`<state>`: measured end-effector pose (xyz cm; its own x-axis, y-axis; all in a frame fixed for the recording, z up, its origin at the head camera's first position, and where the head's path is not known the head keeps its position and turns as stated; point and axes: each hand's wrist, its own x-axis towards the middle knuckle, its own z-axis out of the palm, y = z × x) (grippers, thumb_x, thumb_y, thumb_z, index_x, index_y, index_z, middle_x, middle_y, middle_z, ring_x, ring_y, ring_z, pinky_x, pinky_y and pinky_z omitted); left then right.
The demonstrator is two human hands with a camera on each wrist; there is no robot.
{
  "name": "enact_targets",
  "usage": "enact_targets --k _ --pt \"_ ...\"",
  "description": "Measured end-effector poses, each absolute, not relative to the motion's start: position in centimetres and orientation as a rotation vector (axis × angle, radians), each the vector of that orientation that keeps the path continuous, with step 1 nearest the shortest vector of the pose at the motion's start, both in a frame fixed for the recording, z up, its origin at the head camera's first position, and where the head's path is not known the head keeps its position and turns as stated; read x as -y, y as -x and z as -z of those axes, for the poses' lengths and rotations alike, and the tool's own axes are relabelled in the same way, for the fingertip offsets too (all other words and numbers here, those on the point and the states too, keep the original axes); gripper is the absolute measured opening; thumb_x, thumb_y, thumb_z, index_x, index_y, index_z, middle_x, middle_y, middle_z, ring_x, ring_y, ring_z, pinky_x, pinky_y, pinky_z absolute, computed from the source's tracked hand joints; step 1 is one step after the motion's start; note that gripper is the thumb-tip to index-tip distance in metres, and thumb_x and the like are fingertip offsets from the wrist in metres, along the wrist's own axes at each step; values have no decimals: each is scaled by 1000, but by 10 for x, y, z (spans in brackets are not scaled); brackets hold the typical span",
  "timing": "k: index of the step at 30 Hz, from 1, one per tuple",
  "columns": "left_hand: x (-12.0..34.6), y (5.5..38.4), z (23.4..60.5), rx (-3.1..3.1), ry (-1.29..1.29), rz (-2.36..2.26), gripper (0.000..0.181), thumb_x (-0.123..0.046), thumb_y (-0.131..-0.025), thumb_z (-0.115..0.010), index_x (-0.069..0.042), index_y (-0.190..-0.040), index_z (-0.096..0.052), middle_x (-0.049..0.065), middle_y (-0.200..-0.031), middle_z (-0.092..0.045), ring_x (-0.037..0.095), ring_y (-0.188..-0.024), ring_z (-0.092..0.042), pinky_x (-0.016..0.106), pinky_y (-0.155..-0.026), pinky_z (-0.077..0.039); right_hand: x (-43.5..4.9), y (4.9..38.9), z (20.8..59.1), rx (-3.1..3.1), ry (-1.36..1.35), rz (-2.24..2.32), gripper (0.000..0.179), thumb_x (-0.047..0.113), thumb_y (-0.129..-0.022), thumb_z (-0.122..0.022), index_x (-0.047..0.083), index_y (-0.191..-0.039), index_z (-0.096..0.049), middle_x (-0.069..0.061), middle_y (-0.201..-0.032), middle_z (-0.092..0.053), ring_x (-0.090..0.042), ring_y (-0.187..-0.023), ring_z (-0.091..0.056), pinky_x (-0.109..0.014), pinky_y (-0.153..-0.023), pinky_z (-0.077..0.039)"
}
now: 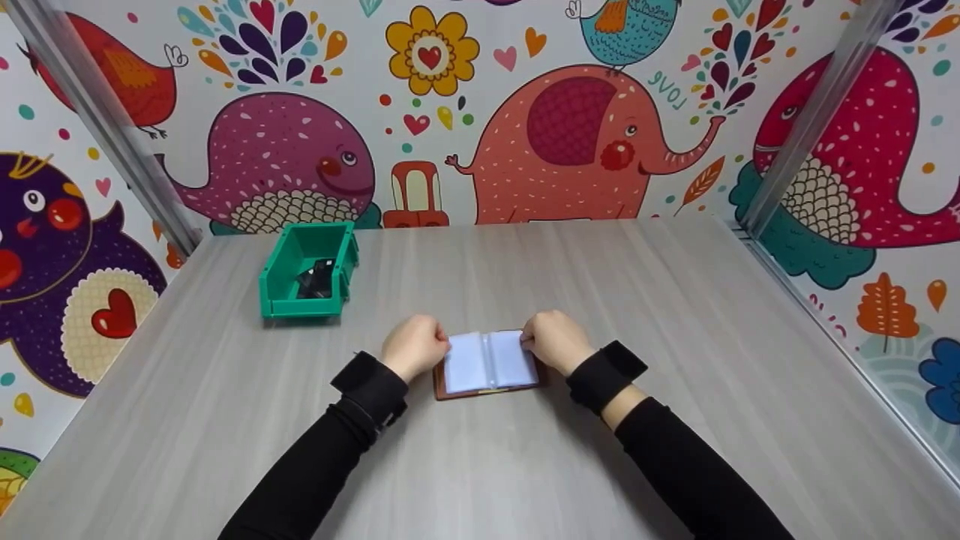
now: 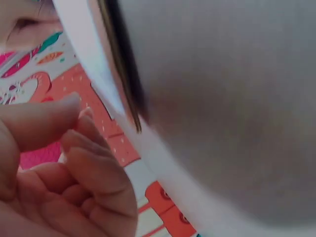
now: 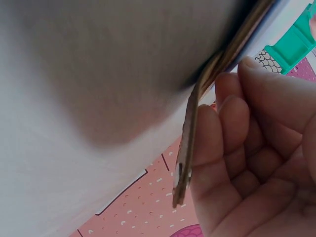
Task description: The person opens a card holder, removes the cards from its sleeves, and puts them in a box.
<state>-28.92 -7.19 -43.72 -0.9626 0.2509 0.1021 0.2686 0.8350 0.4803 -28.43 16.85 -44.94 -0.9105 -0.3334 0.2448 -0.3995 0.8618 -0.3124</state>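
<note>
A small card holder [image 1: 466, 366] with a brown cover lies spread open on the table, showing pale, glossy sleeve pages on both sides of its fold. At its upper left corner, my left hand [image 1: 415, 349] pinches with curled fingers. In the left wrist view, the thumb and forefinger [image 2: 64, 111] meet close beside the page edge. My right hand [image 1: 557, 341] pinches the upper right corner of the page. The right wrist view has the thumb [image 3: 269, 81] against the page side, and the brown cover's flap [image 3: 185, 143] sticks out past the other fingers.
A green bin [image 1: 300, 308] with black items [image 1: 316, 280] inside stands at the back left of the wood-grain table [image 1: 645, 292]. Printed cartoon walls [image 1: 427, 142] enclose the back and sides, with metal posts [image 1: 817, 112] at the corners.
</note>
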Motion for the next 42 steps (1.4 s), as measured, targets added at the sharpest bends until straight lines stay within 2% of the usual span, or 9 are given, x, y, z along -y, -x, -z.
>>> enact_targets --k 9,21,33,42 --pt "65 285 443 2985 475 697 14 -5 -77 -70 -11 -68 -63 0 -68 -58 20 -63 -52 36 -61 -45 -169 285 451 2836 -589 -529 6 -2 -77 -78 4 -76 -77 -7 -79 -73 -27 -76 -68 -41 -71 -54" --pt "63 286 444 2999 525 635 12 -2 -76 -67 -8 -66 -67 1 -66 -60 20 -62 -52 37 -63 -48 -169 286 448 2847 -595 -544 6 -1 -79 -77 5 -77 -78 -6 -79 -73 -26 -75 -68 -41 -69 -54" --pt "63 286 441 3014 532 652 12 -2 -76 -67 -7 -65 -67 2 -66 -59 20 -61 -50 36 -63 -47 -172 293 446 2827 -644 -536 10 -1 -82 -75 6 -86 -80 -7 -86 -74 -26 -82 -70 -40 -75 -55" --pt "63 287 442 3028 503 669 13 -2 -77 -67 -8 -65 -67 1 -67 -59 19 -61 -50 36 -63 -47 -169 292 447 2784 -737 -402 9 -2 -79 -75 6 -78 -79 -8 -82 -73 -27 -78 -70 -41 -71 -55"
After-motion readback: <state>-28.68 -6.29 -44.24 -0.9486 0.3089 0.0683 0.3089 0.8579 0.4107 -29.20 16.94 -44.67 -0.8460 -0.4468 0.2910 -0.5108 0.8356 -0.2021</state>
